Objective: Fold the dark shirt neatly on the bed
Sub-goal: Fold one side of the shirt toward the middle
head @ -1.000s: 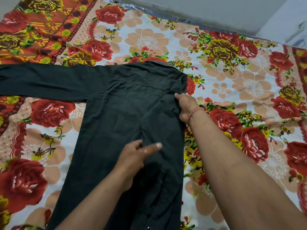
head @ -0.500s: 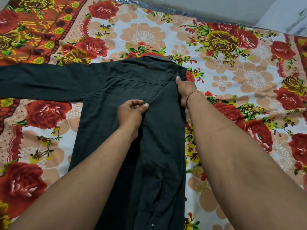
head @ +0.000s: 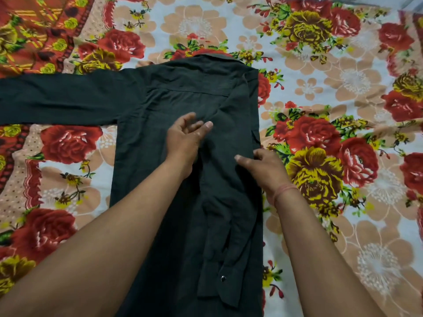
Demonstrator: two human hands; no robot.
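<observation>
The dark shirt [head: 164,106] lies back-up on the flowered bedsheet [head: 343,88], collar at the far end. Its right side is folded inward, and that sleeve runs down the body to a cuff with a snap button [head: 223,278]. The other sleeve [head: 57,99] stretches flat out to the left. My left hand [head: 186,138] rests on the middle of the shirt with relaxed fingers. My right hand [head: 263,165] presses flat on the folded right edge, fingers straight, a red thread at its wrist.
The bedsheet with red and yellow roses covers the whole bed around the shirt. A darker orange patterned border [head: 34,30] lies at the far left.
My right hand slid down the folded edge from near the collar toward the middle. My left hand let go of its pinch and now lies loose on the cloth.
</observation>
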